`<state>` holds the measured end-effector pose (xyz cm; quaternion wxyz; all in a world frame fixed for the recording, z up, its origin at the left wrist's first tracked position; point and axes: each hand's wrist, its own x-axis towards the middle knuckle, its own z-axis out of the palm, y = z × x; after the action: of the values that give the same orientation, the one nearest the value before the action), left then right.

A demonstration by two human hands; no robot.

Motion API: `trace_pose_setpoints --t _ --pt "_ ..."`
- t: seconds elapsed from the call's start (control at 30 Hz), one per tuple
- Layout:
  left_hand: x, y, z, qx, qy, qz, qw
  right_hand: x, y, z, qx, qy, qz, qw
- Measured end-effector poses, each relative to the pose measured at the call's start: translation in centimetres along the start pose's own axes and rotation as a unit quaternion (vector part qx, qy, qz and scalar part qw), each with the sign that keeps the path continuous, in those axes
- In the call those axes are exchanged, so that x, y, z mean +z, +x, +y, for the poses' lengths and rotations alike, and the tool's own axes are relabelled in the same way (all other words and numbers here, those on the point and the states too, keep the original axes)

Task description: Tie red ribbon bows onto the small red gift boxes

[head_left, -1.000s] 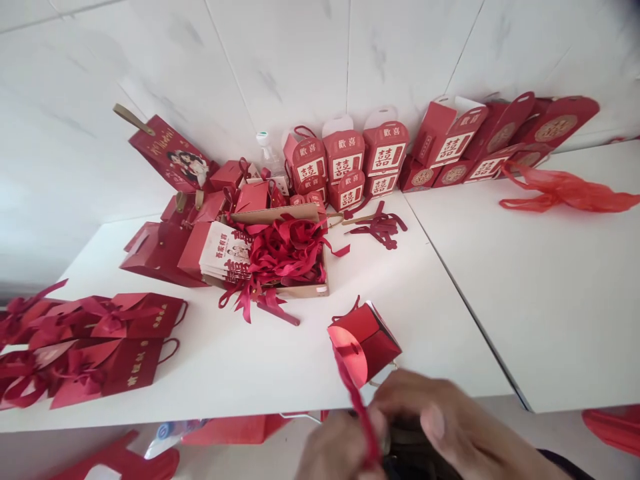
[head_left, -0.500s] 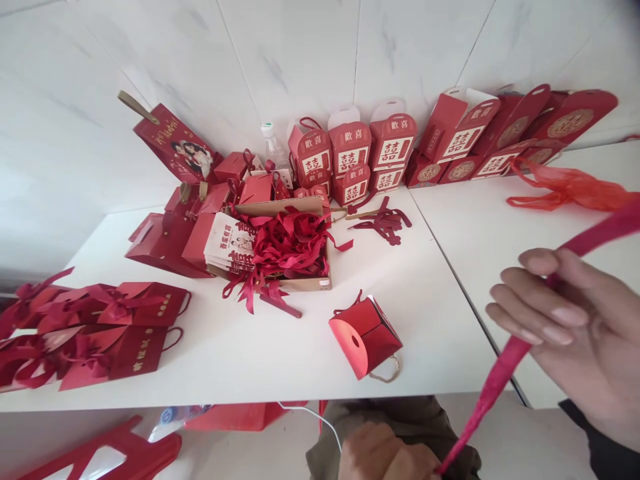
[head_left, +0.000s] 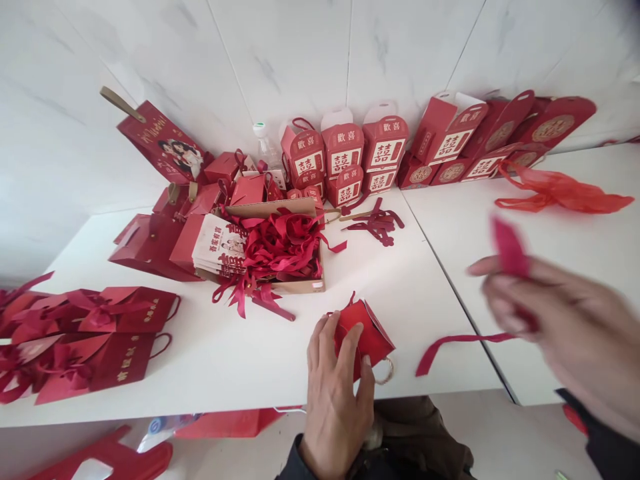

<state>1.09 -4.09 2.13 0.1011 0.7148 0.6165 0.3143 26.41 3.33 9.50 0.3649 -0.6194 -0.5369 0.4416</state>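
Note:
My left hand (head_left: 337, 387) lies over a small red gift box (head_left: 373, 333) near the table's front edge, its fingers and thumb curved around the sides. A twisted cord loop (head_left: 385, 371) sticks out from the box's right side. My right hand (head_left: 530, 313), blurred, is closed on a dark pink ribbon (head_left: 463, 339) above the right part of the table. One end of that ribbon stands up over the fingers; the other trails left across the tabletop seam.
A cardboard box (head_left: 300, 287) of loose ribbons stands mid-table, beside printed cards (head_left: 217, 247). Finished-looking boxes with bows (head_left: 107, 347) line the left. Stacked red boxes (head_left: 385, 157) stand along the wall. A red plastic bag (head_left: 565, 190) lies at the right.
My left hand has let go of the ribbon and moved up onto the gift box. My right hand has shifted a little left, and the ribbon now hangs slack onto the table.

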Motion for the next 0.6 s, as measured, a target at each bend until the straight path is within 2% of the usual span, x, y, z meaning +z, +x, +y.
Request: trace_pose_setpoints --t 0.03,0.1,0.2,0.37,0.6 --pt "0.0 0.0 -0.2 0.004 -0.006 -0.009 1.000 1.8 -0.4 -0.4 0.017 -0.002 -0.023 1.000" --pt "-0.2 0.0 -0.5 0.002 -0.020 -0.022 1.000 4.6 -0.9 -0.8 0.047 -0.026 -0.113 0.992" --pt "-0.7 0.0 -0.5 -0.006 -0.029 -0.033 0.999 6.6 -1.1 -1.0 0.065 -0.054 -0.202 0.976" --pt "-1.0 0.7 0.0 -0.006 -0.044 -0.022 0.999 6.9 -0.8 -1.3 0.033 -0.066 -0.228 0.971" --pt "-0.4 1.3 0.1 -0.018 -0.080 -0.015 0.997 5.8 -0.6 -0.5 0.119 -0.057 -0.244 0.961"
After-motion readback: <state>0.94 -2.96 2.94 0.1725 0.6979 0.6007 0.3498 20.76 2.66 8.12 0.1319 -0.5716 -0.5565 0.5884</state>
